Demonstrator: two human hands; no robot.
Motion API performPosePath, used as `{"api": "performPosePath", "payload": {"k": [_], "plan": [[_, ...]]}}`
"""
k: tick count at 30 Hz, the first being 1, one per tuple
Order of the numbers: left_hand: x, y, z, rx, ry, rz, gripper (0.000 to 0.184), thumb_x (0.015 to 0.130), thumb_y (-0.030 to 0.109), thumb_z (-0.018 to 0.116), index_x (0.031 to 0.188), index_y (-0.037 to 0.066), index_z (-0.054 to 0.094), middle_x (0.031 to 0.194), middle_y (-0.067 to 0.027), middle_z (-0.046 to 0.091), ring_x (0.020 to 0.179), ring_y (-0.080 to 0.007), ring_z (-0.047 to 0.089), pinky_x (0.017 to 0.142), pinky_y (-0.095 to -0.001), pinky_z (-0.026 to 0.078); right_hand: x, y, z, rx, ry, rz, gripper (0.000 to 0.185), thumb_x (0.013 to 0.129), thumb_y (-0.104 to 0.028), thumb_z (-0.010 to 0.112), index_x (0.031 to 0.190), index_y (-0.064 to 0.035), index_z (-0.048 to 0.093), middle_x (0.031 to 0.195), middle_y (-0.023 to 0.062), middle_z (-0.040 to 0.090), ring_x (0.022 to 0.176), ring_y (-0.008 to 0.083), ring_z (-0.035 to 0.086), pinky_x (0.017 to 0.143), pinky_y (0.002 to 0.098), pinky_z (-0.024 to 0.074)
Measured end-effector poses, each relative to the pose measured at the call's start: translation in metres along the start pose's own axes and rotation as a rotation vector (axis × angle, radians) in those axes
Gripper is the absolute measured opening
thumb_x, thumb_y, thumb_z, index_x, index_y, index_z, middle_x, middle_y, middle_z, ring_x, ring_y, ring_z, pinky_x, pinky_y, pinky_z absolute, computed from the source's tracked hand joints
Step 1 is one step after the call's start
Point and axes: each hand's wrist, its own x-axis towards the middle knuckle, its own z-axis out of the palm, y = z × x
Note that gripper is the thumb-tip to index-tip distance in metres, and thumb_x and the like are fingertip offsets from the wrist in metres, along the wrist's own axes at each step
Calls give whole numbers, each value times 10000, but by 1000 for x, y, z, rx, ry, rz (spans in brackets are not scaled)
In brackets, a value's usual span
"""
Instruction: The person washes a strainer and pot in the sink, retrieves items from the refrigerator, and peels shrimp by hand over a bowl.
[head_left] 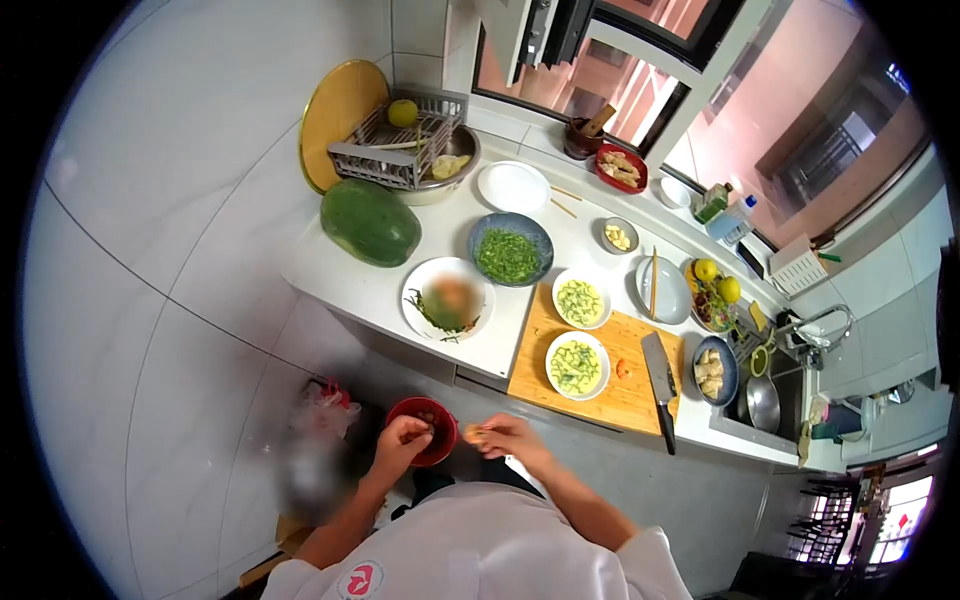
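Over the rim of a red bucket [447, 447] on the floor, my left hand [404, 438] has its fingers pinched together; anything between them is too small to name. To the right of the bucket, my right hand [505, 440] grips a small orange-brown piece [474, 434] that I cannot identify. Both hands are below the counter's front edge, apart from each other. Dark bits lie inside the bucket.
The counter holds a watermelon [370, 222], a white plate of greens [470, 321], a blue bowl of chopped greens [508, 254], and a cutting board [520, 375] with two bowls and a knife [660, 385]. A sink [792, 400] is at right.
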Motion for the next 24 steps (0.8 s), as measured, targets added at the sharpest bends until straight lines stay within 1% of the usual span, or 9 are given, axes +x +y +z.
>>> {"api": "performPosePath", "payload": {"k": [5, 8, 10, 14, 16, 17, 18, 19, 24], "plan": [[70, 34, 9, 303, 100, 108, 141, 816, 100, 659, 923, 30, 600, 872, -62, 644, 783, -119, 606, 695, -264, 481, -58, -35, -84, 83, 534, -258, 81, 864, -158, 623, 923, -118, 584, 863, 35, 646, 666, 93, 568, 599, 231, 485], [124, 38, 21, 345, 98, 193, 177, 819, 134, 650, 951, 24, 604, 877, -89, 639, 751, -171, 617, 686, -292, 486, -76, -42, -138, 133, 849, -354, 37, 865, -142, 603, 895, -126, 588, 833, 17, 635, 635, 79, 543, 581, 225, 468], [154, 51, 34, 537, 114, 256, 176, 822, 137, 633, 961, 30, 617, 903, -102, 634, 772, -232, 618, 690, -334, 489, -79, -41, -168, 60, 978, -371, 29, 862, -125, 596, 889, -126, 586, 823, 10, 628, 632, 74, 543, 561, 222, 461], [222, 48, 51, 725, 191, 282, 191, 839, 105, 612, 1003, 8, 616, 911, -121, 639, 841, -254, 628, 750, -346, 493, -76, -26, -235, -59, 961, -266, 133, 849, -88, 589, 981, -92, 570, 855, 20, 614, 627, 90, 560, 507, 221, 455], [239, 48, 57, 791, 201, 299, 119, 804, 110, 613, 904, 48, 631, 868, -120, 605, 849, -286, 592, 712, -397, 473, -72, 1, -271, -218, 1050, -255, 204, 849, -91, 585, 1049, -63, 558, 901, 42, 600, 620, 105, 577, 501, 223, 459], [249, 44, 59, 859, 175, 279, 86, 796, 120, 618, 839, 46, 627, 848, -108, 597, 842, -294, 588, 712, -413, 472, -72, 9, -279, -300, 1137, -351, 198, 848, -72, 583, 1044, -58, 568, 904, 47, 599, 641, 103, 565, 517, 224, 461], [255, 41, 61, 862, 173, 277, 86, 796, 120, 618, 839, 46, 627, 848, -108, 597, 842, -294, 588, 712, -413, 472, -72, -4, -267, -382, 1224, -447, 194, 846, -53, 581, 1040, -52, 577, 908, 52, 597, 662, 102, 553, 534, 224, 464], [261, 38, 65, 939, 194, 269, 74, 799, 122, 616, 817, 50, 626, 862, -99, 599, 843, -296, 588, 717, -414, 474, -79, -15, -254, -240, 1211, -380, 193, 867, -60, 555, 1058, -38, 567, 932, 55, 583, 684, 108, 557, 556, 230, 471], [269, 46, 78, 1104, 275, 222, 54, 786, 111, 613, 815, 72, 637, 906, -85, 597, 867, -293, 587, 735, -419, 476, -85, -33, -222, -231, 1159, -458, 181, 893, -48, 518, 1066, -17, 559, 929, 55, 575, 689, 103, 555, 562, 232, 469]]}}
